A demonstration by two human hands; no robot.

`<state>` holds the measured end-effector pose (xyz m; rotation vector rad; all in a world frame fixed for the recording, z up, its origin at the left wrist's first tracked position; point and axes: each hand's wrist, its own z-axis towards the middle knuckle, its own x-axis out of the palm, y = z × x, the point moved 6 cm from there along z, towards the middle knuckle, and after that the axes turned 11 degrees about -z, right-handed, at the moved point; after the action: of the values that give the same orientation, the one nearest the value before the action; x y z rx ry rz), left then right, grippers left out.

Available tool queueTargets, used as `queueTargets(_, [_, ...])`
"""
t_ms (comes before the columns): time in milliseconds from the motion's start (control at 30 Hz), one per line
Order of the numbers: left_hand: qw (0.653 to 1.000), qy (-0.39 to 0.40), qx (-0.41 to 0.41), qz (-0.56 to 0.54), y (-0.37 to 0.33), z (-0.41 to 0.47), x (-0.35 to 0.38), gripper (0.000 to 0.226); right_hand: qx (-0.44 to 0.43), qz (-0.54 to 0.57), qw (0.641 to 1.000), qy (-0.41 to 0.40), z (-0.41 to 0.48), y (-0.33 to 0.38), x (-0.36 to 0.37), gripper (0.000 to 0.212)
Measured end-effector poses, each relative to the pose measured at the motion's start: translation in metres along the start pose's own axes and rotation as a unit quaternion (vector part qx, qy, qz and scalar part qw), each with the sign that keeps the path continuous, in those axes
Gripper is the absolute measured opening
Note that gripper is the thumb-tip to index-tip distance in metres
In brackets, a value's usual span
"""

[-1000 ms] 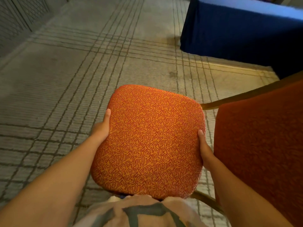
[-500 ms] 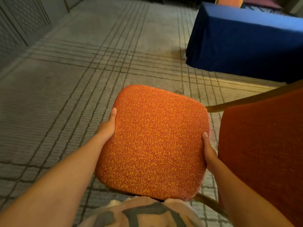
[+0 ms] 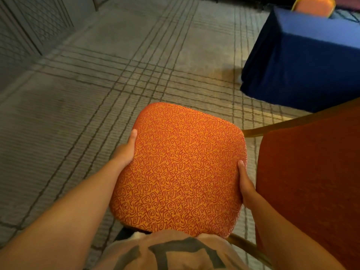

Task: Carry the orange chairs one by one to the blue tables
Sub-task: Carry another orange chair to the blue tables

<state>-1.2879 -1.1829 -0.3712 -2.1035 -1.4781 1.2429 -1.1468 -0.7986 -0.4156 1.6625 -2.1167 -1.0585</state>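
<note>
I hold an orange chair point(image 3: 181, 168) in front of my chest, off the carpet, its patterned seat facing up. Its dark orange backrest point(image 3: 311, 172) with a gold frame stands at the right. My left hand point(image 3: 125, 151) grips the seat's left edge, thumb along the side and fingers hidden underneath. My right hand point(image 3: 245, 184) grips the seat's right edge between seat and backrest, fingers hidden below. A blue-draped table point(image 3: 303, 61) stands ahead at the upper right.
Another orange chair point(image 3: 313, 5) shows behind the blue table at the top right. A dark panelled wall point(image 3: 29, 30) runs along the left. Grey carpet point(image 3: 97, 106) with a grid of dark lines stretches ahead between wall and table.
The view has lifted and advanced: the blue table sits lower and farther right in the frame, and the far chair behind it has come into sight. My grip on the seat is unchanged.
</note>
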Motion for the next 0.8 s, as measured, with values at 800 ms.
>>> queueTargets(800, [0.998,0.045,0.052,0.008,-0.446,0.463,0.012,0.105,-0.028,0.057,0.998,-0.028,0.38,0.458,0.118,0.12])
